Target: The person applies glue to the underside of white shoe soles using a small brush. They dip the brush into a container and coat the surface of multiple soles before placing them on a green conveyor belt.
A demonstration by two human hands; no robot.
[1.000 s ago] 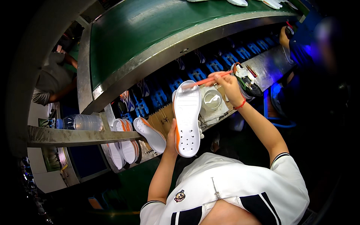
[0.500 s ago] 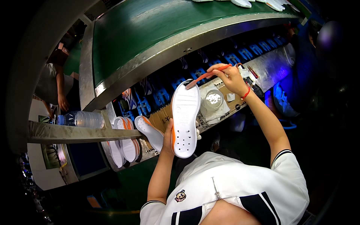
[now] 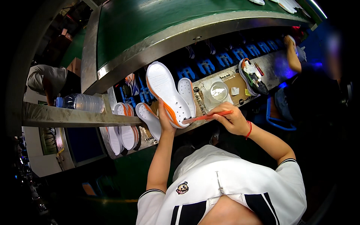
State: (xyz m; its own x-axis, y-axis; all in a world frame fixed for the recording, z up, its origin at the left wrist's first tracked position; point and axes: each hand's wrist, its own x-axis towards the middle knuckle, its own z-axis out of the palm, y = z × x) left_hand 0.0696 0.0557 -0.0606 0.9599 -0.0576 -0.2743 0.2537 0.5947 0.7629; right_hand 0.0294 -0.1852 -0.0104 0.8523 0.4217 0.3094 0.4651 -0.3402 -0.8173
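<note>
My left hand (image 3: 164,118) grips a white shoe sole (image 3: 163,82) with an orange side edge, held tilted above the bench. Small holes dot its near end. In my right hand (image 3: 236,120) is an orange-red-handled brush (image 3: 210,116), its tip against the sole's near end. A second white sole (image 3: 186,92) shows just behind the held one, and another sole (image 3: 147,114) lies left of my left hand. Beyond my right hand, a round clear container (image 3: 218,92) rests on white paper.
Several white and orange soles (image 3: 127,137) stand at the bench's left, behind a metal bar (image 3: 78,115). A large plastic bottle (image 3: 84,103) lies nearby. A partly made shoe (image 3: 252,77) sits at right. The green conveyor (image 3: 161,22) runs across the far side. Other people work left and right.
The brush has moved from the sole's far end down to its near end. The sole now leans left at its far end, uncovering another sole behind. A shoe now shows on the bench at right.
</note>
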